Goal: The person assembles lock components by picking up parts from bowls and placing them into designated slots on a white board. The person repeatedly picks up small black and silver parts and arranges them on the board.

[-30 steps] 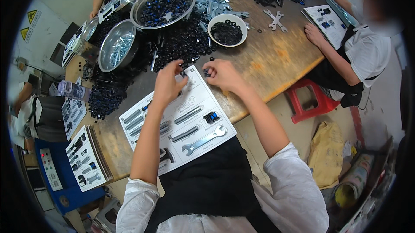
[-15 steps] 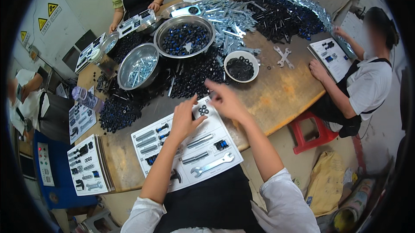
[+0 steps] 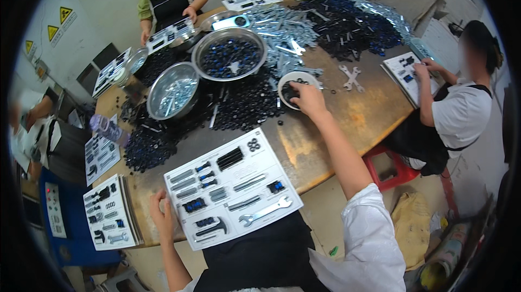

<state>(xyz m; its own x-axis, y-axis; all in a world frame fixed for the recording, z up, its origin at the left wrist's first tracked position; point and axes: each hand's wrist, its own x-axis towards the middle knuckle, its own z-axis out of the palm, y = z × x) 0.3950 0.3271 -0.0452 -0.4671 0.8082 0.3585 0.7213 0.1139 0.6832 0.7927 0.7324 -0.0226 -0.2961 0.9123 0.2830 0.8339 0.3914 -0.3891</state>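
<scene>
My right hand (image 3: pixel 310 100) reaches over the rim of a white bowl (image 3: pixel 283 100) of black rings (image 3: pixel 286 92). Its thumb and fingers are apart, with the fingertips down at the rings. My left hand (image 3: pixel 161 212) rests at the left edge of a white packed card (image 3: pixel 251 163), fingers loosely bent and apart. On that card lie rows of bolts and tubes, black rods (image 3: pixel 230 158), a wrench (image 3: pixel 266 210), a black hooked tool (image 3: pixel 213 228) and a small cluster of black rings (image 3: pixel 253 144) near the far right corner.
Beyond the card spread loose black nuts (image 3: pixel 244 105), with steel bowls (image 3: pixel 196 67) of small parts behind. Two crossed wrenches (image 3: pixel 351 78) lie right of the white bowl. A stack of packed cards (image 3: pixel 111 210) and a bottle (image 3: pixel 108 129) stand left. Co-workers sit around the table.
My right hand has gone from above the card to the white bowl. My left hand has drawn back from the card's middle to its left edge, uncovering the black rods.
</scene>
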